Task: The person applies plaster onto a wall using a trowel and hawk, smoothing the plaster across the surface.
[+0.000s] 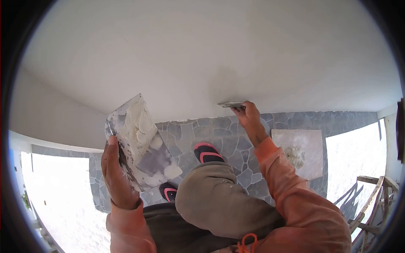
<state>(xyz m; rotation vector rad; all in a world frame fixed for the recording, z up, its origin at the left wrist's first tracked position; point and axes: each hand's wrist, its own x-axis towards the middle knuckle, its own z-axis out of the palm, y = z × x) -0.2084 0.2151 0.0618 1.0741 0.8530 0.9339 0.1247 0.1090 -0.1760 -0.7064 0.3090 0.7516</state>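
My left hand (113, 170) grips a plasterer's hawk (158, 160), a flat plate tilted upward with its thumb along the edge. White putty (139, 124) is smeared thickly over the upper part of that plate. In my right hand (249, 114) is a putty knife (232, 104), its thin blade held against or very close to the wall (177, 59). Fingers are closed round the knife's near end, and its handle is mostly hidden. A darker, damp-looking patch (228, 82) shows on the wall just above the blade.
Below the wall lies a grey stone-patterned floor (177, 133). A pale square board (310, 141) with a lump of putty (295, 156) rests there to the right. Wooden framing (371, 202) stands at far right. My sandalled foot (209, 154) is near the wall.
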